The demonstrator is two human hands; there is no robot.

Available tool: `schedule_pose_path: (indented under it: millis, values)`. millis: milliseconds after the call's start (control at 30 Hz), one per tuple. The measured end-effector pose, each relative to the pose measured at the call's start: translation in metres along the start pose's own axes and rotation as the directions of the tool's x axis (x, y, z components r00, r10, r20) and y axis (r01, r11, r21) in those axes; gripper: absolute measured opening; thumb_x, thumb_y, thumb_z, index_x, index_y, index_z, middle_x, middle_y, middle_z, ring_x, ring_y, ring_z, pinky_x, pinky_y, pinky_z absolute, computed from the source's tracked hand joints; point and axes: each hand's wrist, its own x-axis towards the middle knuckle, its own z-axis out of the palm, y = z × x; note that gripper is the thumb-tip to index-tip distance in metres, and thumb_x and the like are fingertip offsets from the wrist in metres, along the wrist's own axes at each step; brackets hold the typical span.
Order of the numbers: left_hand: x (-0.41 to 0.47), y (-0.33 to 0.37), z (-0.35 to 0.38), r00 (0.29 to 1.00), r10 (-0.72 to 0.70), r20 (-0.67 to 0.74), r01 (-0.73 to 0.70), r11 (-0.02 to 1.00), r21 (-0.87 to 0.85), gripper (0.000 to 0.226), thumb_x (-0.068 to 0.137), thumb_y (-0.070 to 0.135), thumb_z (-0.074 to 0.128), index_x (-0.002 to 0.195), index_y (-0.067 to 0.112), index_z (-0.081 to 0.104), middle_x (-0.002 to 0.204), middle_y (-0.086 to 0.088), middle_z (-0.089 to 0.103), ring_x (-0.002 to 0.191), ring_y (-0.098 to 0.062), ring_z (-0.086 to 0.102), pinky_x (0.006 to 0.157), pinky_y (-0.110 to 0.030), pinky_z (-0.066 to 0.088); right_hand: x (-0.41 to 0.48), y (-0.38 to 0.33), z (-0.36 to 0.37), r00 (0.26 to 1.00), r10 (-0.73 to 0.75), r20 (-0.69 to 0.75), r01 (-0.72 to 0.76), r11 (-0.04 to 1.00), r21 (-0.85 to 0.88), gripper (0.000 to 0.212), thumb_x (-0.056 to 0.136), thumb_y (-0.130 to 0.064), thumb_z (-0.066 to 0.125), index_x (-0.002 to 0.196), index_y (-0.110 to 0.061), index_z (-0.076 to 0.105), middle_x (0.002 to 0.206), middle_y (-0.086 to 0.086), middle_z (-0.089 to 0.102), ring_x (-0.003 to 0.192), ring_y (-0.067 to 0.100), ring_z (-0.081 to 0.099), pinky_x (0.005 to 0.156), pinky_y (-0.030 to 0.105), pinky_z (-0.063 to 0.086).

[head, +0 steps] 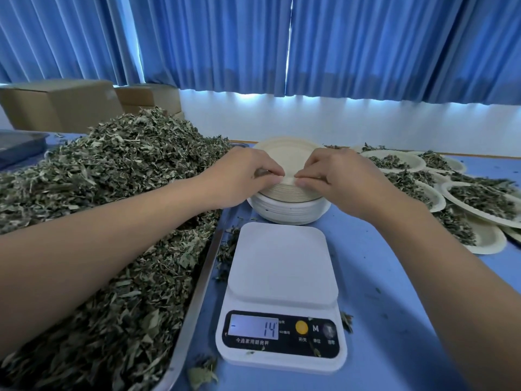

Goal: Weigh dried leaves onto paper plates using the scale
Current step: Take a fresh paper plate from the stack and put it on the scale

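While scale (282, 266) reads −14, top rim of plate stack (287, 203), just behind it, is pinched by left hand (242, 176) & right hand (337, 179). Plates judged light, thin, nested tight; best peeled at rim.

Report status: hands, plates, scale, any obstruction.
Both hands at the plate stack: left hand and right hand pinch the top plate by its rim. The scale sits bare, display minus 14. Nothing between stack and scale.
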Motion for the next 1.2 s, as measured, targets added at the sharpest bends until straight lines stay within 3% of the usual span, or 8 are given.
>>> schedule_pose_path:
  millis: [100, 167, 300, 467, 733, 1200]
  values:
    - [0.000, 0.000, -0.003, 1.000, 0.009, 0.022, -0.009, 0.999, 0.030, 0.021, 0.098, 0.029, 0.063, 0.114, 0.024, 0.075, 0.108, 0.009, 0.071, 0.098, -0.013, 0.063, 0.094, -0.041, 0.048, -0.001, -0.001, -0.001, 1.000, 0.006, 0.002, -0.006, 1.000, -0.003, 0.026, 0.102, -0.039, 0.055, 0.099, -0.029, 0.078, 0.108, -0.010, 0.064, 0.094, 0.022, 0.059, 0.076, 0.042, 0.051]
    - [0.001, 0.001, -0.007, 0.997, 0.061, 0.045, -0.067, 0.988, 0.138, 0.019, 0.099, 0.031, 0.060, 0.109, 0.024, 0.076, 0.106, 0.010, 0.072, 0.099, -0.017, 0.064, 0.095, -0.043, 0.047, -0.002, -0.001, -0.001, 1.000, 0.009, 0.002, -0.009, 1.000, 0.006, 0.025, 0.102, -0.038, 0.054, 0.098, -0.030, 0.078, 0.107, -0.011, 0.064, 0.093, 0.020, 0.058, 0.076, 0.042, 0.051]
    - [0.006, 0.005, -0.011, 0.981, 0.155, 0.118, -0.191, 0.890, 0.415, 0.028, 0.104, 0.037, 0.047, 0.111, 0.027, 0.072, 0.112, 0.011, 0.069, 0.105, -0.016, 0.062, 0.100, -0.044, 0.039, -0.003, -0.003, -0.003, 1.000, 0.007, 0.001, -0.007, 1.000, 0.006, 0.024, 0.102, -0.037, 0.056, 0.099, -0.029, 0.079, 0.107, -0.010, 0.064, 0.093, 0.019, 0.058, 0.077, 0.043, 0.052]
    - [0.007, 0.005, -0.011, 0.968, 0.206, 0.142, -0.251, 0.769, 0.588, 0.034, 0.107, 0.036, 0.035, 0.120, 0.032, 0.066, 0.113, 0.010, 0.064, 0.105, -0.014, 0.060, 0.114, -0.039, 0.020, -0.003, -0.004, -0.005, 1.000, 0.021, -0.005, -0.020, 0.999, 0.025, 0.022, 0.101, -0.039, 0.057, 0.105, -0.033, 0.079, 0.107, -0.010, 0.064, 0.094, 0.019, 0.059, 0.079, 0.042, 0.052]
    - [0.005, 0.006, -0.020, 0.967, 0.253, 0.012, -0.221, 0.821, 0.526, 0.030, 0.106, 0.026, 0.045, 0.122, 0.019, 0.069, 0.117, 0.003, 0.068, 0.106, -0.020, 0.064, 0.115, -0.046, 0.026, -0.003, -0.006, -0.011, 0.992, 0.011, -0.129, -0.008, 1.000, 0.021, 0.027, 0.102, -0.044, 0.053, 0.107, -0.030, 0.076, 0.109, -0.009, 0.066, 0.090, 0.020, 0.061, 0.076, 0.044, 0.054]
    - [0.004, 0.012, -0.025, 0.983, 0.176, 0.047, -0.174, 0.833, 0.525, 0.032, 0.106, 0.025, 0.041, 0.125, 0.022, 0.066, 0.122, 0.007, 0.065, 0.110, -0.016, 0.060, 0.117, -0.043, 0.020, -0.005, -0.011, -0.013, 0.992, -0.027, -0.125, 0.012, 0.993, -0.117, 0.032, 0.105, -0.042, 0.046, 0.108, -0.031, 0.076, 0.110, -0.010, 0.066, 0.091, 0.021, 0.061, 0.074, 0.040, 0.052]
